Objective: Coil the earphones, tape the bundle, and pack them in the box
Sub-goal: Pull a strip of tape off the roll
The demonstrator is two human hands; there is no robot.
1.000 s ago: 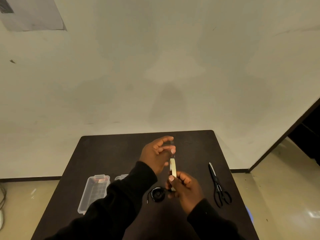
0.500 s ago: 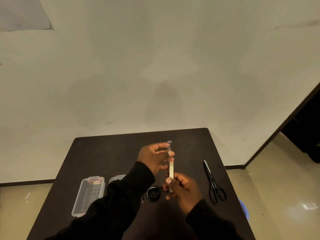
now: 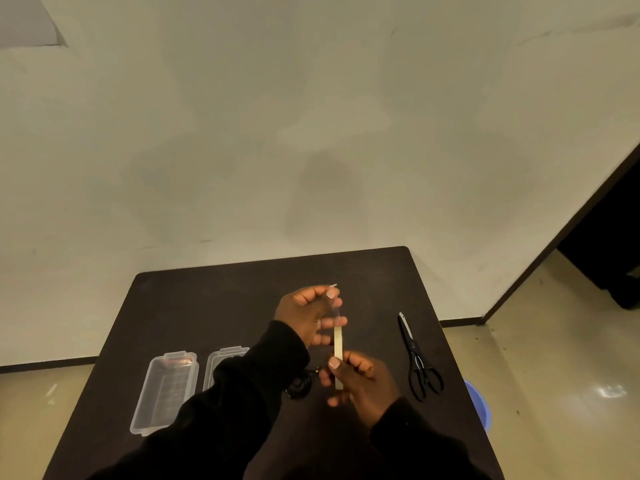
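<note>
A tape roll (image 3: 338, 355) is held edge-on in the right hand (image 3: 360, 379), its free strip pinched by the left hand (image 3: 308, 315) directly above it. The coiled earphones (image 3: 298, 388) lie on the surface just left of the roll (partly hidden), the scissors (image 3: 417, 358) well to its right.

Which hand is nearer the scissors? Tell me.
Right. The right hand, holding the tape roll, is just left of the scissors over the table. The left hand, pulling the tape end, is further left.
</note>
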